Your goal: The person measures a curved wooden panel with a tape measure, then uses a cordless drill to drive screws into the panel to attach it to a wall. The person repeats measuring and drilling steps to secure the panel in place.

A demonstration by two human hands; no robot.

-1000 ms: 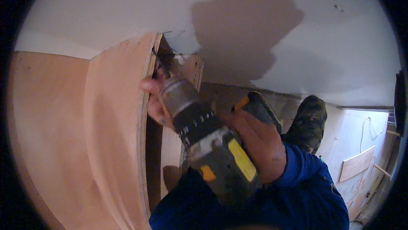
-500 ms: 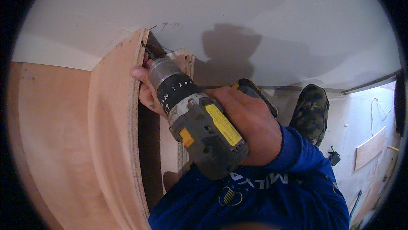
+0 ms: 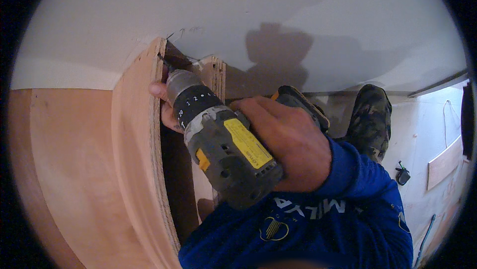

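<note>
My right hand (image 3: 285, 139) is wrapped round the handle of a grey cordless drill (image 3: 228, 154) with a yellow label and a black numbered collar. The drill slants up and left, its bit (image 3: 164, 61) meeting the upper end of an upright plywood panel (image 3: 141, 134) close to the edge. My left hand (image 3: 168, 112) is behind the chuck with fingers curled. One fingertip lies over the panel's edge and another is close beside the bit. The drill hides the rest of that hand, so what it grips cannot be made out.
A second plywood upright (image 3: 218, 77) stands right of a dark gap. The pale wall (image 3: 208, 0) runs behind, and a broad plywood sheet (image 3: 69, 169) lies to the left. My camouflage-clad leg (image 3: 370, 120) is at right. Beyond are a small dark tool (image 3: 403, 174) and a board (image 3: 443, 164).
The view has shifted a little. The drill and both hands sit slightly further left in the picture, and the bit stays at the panel's upper edge.
</note>
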